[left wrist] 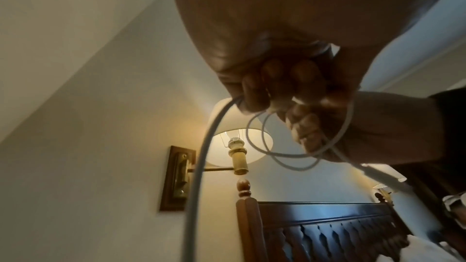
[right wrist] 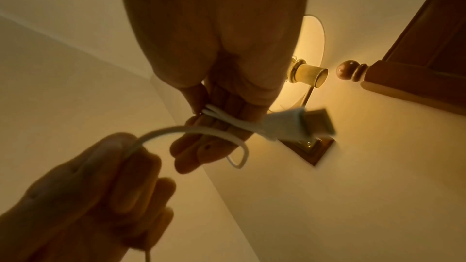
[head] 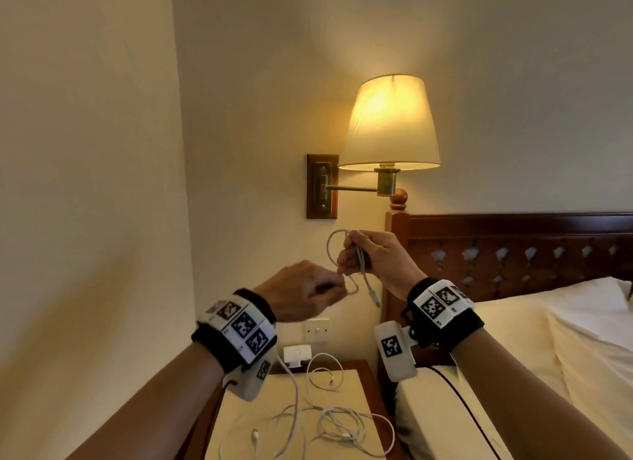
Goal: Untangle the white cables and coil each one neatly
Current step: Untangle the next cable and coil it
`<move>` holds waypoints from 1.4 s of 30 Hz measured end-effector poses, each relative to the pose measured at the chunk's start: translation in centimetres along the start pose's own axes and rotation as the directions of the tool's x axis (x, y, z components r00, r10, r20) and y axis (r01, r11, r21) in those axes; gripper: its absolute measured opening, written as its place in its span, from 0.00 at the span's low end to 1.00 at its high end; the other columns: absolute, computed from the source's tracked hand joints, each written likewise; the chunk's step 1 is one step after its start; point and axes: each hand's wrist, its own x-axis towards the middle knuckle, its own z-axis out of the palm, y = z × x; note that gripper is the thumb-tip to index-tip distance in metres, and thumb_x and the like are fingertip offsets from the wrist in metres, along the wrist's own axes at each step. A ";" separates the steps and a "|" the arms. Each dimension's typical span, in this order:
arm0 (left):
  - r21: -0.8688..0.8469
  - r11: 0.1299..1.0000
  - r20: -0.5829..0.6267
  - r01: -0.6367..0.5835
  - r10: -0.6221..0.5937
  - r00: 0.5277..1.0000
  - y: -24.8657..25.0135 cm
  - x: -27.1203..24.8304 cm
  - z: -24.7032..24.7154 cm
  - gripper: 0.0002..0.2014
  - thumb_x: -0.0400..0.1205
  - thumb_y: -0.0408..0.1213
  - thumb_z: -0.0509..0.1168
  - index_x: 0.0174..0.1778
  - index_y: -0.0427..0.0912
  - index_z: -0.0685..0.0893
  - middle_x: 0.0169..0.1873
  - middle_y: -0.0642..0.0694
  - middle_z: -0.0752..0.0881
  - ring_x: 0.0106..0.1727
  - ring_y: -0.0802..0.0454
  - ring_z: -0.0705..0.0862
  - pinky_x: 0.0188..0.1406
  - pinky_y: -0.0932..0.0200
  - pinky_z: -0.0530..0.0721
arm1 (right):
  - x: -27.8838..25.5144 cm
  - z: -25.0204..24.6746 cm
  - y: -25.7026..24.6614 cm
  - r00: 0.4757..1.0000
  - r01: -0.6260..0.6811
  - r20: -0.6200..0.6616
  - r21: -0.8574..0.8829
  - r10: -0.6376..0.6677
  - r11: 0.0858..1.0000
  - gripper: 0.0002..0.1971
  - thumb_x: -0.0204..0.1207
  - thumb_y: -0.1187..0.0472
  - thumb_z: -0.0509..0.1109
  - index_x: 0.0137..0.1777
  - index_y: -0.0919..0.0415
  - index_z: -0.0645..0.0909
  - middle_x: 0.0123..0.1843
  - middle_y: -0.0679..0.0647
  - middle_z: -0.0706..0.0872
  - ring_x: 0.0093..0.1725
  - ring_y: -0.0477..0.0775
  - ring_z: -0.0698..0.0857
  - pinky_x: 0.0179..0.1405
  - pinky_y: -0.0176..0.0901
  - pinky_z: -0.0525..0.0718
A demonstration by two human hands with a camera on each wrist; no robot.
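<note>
A white cable (head: 334, 250) is held up in the air in front of the wall, wound into a few loops. The loops are gripped in the right hand (head: 373, 257), fingers curled round the bundle, and a plug end (head: 376, 300) is left dangling just below it. The running part of the same cable is pinched in the left hand (head: 305, 290), close beside the right, and trails down toward the counter (head: 239, 411). There, the other cables (head: 339, 422) are lying in a loose tangle, with a white charger (head: 297, 354) at the back by the wall.

The main risk is judged to be the trailing length: if it is still crossed with the pile below, the whole tangle could be dragged up or off the counter as more is wound. The loops could also spring apart if the right hand's hold is eased while a new turn is laid on. The swinging plug might be caught inside a loop. The lamp (head: 390, 123) is close above and could be knocked.
</note>
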 end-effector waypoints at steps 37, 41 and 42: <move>-0.203 0.765 0.005 0.612 -0.624 0.782 -9.4 -1.2 7.5 0.16 0.88 0.47 0.57 0.43 0.43 0.86 0.36 0.48 0.84 0.34 0.53 0.82 0.33 0.64 0.77 | 1.1 -1.4 -0.2 0.992 -0.108 0.115 0.556 0.052 0.824 0.19 0.90 0.55 0.47 0.40 0.57 0.72 0.25 0.45 0.61 0.21 0.43 0.59 0.25 0.37 0.57; -0.525 0.497 0.099 0.691 -0.771 0.630 -8.4 -1.4 8.2 0.25 0.89 0.51 0.51 0.42 0.37 0.85 0.26 0.43 0.83 0.22 0.51 0.80 0.22 0.60 0.79 | 0.4 -0.3 0.7 0.990 -0.136 0.115 0.532 0.088 0.836 0.19 0.90 0.55 0.46 0.40 0.57 0.72 0.24 0.45 0.62 0.22 0.43 0.58 0.26 0.38 0.56; -0.626 0.416 0.132 0.660 -0.777 0.615 -8.1 -1.6 8.2 0.25 0.90 0.50 0.51 0.42 0.35 0.84 0.26 0.41 0.84 0.23 0.49 0.82 0.24 0.58 0.81 | 0.2 -0.1 1.0 0.989 -0.144 0.115 0.524 0.098 0.839 0.19 0.90 0.55 0.46 0.40 0.57 0.72 0.24 0.45 0.62 0.21 0.43 0.58 0.26 0.38 0.56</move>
